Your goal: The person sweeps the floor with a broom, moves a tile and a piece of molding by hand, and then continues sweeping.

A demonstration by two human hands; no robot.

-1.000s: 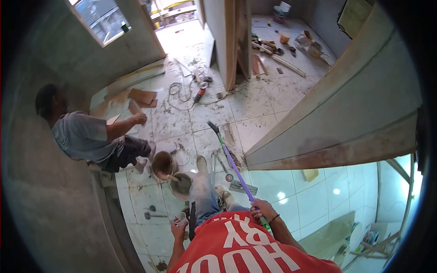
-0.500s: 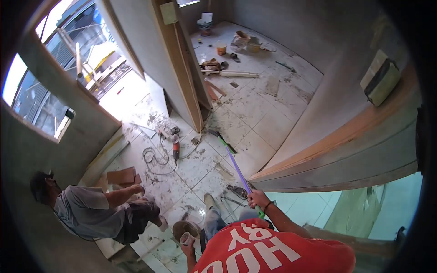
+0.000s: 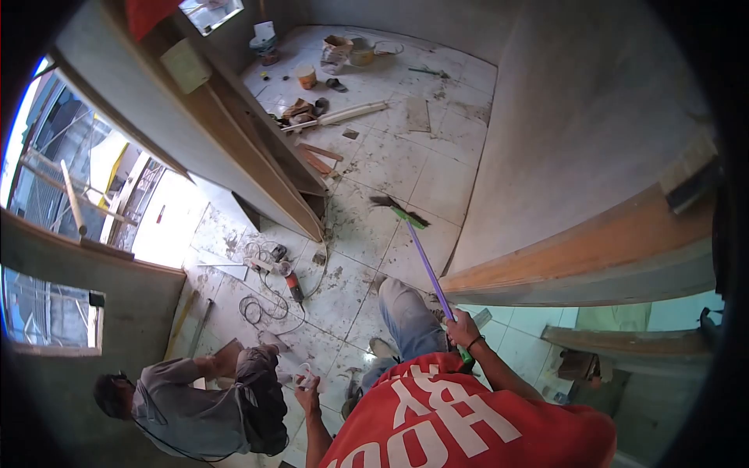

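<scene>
My right hand (image 3: 463,327) is wrapped round the purple handle of a broom (image 3: 427,269). The broom's green head with dark bristles rests on the dirty tiled floor (image 3: 406,175) beyond my legs. Low in the view, my left hand (image 3: 309,384) holds a clear cup (image 3: 303,373) near the other person's legs. My forward leg in blue jeans (image 3: 409,312) is extended toward the doorway. An angle grinder (image 3: 292,286) with a coiled cable lies on the tiles ahead and to the left.
Another person (image 3: 195,405) in a grey shirt is bent over at lower left. A wooden door frame (image 3: 257,164) stands ahead. Beyond it are an orange bucket (image 3: 306,76), a sack (image 3: 335,54) and long white strips (image 3: 351,113). A wood-edged wall (image 3: 577,242) curves along the right.
The view has turned and moved forward. My leg has stepped ahead, and the broom head lies farther into the doorway. The cup has moved up beside the other person's legs.
</scene>
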